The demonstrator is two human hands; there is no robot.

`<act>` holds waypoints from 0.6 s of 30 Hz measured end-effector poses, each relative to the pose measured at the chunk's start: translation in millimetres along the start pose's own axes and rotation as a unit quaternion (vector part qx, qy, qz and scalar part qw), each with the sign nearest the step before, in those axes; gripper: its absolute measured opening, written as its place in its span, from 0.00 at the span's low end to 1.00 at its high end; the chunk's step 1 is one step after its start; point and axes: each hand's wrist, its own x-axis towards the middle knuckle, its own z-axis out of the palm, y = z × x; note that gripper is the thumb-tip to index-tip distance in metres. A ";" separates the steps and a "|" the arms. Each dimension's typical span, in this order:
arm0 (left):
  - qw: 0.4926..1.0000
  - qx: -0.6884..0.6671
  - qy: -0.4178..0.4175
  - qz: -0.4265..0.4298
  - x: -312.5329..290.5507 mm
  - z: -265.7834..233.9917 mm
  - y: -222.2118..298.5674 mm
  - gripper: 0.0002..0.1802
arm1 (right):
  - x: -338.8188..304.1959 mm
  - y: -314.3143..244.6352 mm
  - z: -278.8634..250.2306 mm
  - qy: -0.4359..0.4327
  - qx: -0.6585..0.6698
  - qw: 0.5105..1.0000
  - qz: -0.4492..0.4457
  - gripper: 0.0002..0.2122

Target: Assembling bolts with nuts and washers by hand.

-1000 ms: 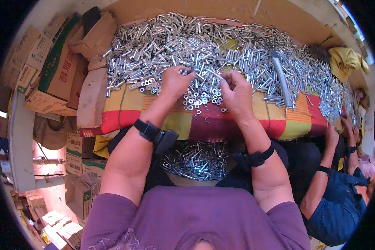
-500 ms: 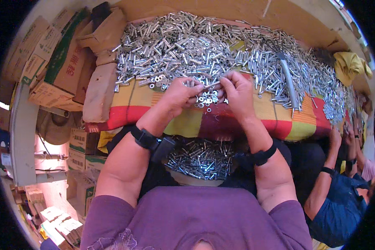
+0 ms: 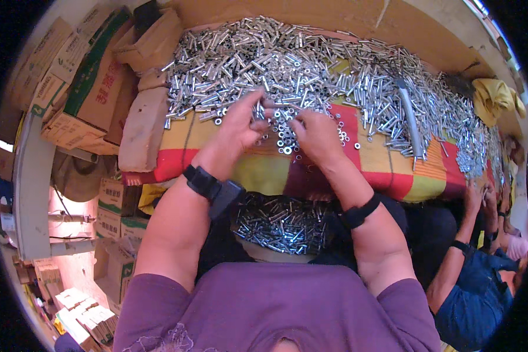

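My left hand (image 3: 238,130) is over the front edge of the metal pile, its fingers curled around a few shiny metal bolts (image 3: 258,111). To its right, my right hand (image 3: 320,136) has its fingertips pinched together just above the loose washers (image 3: 286,141). Whatever lies between those fingertips is too small to tell. The washers lie scattered on the checked cloth (image 3: 264,170), between and around both hands. Behind them spreads a wide pile of bolts and metal sleeves (image 3: 246,64).
A container of bolts (image 3: 281,226) sits below the cloth's edge, near my lap. A grey curved strip (image 3: 409,120) lies on the pile at right. Cardboard boxes (image 3: 94,94) stack at left. Another person's arm (image 3: 452,264) works at far right, near a yellow cloth (image 3: 493,97).
Both hands were together on a slim metal piece; now they are apart. My right hand has shifted left and slightly nearer, uncovering washers to its right. My left hand has turned, with bolts showing in it.
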 end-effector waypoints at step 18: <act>0.698 0.645 0.103 0.294 20.9 -0.7 -15.2 0.11 | -8.7 -4.0 -0.7 -0.078 -0.154 0.985 0.023 0.09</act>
